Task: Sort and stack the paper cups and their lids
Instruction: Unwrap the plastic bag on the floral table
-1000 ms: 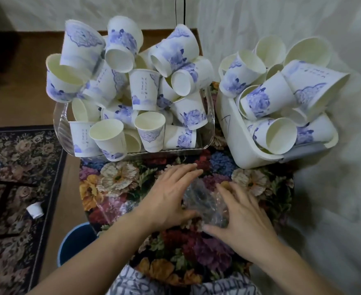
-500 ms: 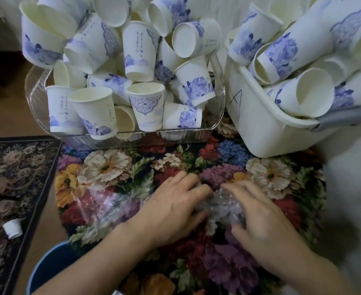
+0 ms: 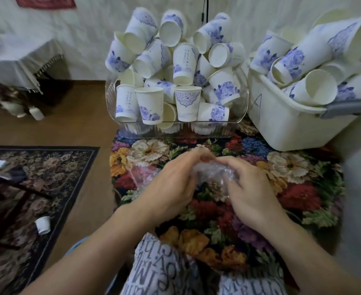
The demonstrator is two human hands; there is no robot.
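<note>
Dozens of white paper cups (image 3: pixel 185 64) — blue floral prints, jumbled.

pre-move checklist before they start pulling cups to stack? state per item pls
1. Hands free to take a cup: not ok. The left hand and right hand both grip a crumpled clear plastic bag.
2. Cups within view: ok. Loose cups are heaped in the clear tray and the white bin.
3. Cups ready to nest: not ok. They lie jumbled, mouths pointing every way.
4. Heap stable: cannot tell. The tray's heap stands well above its rim.
5. Room for a stack: ok. The floral cloth is bare beside the hands.
6. Lids located: cannot tell. None is clearly visible.
</note>
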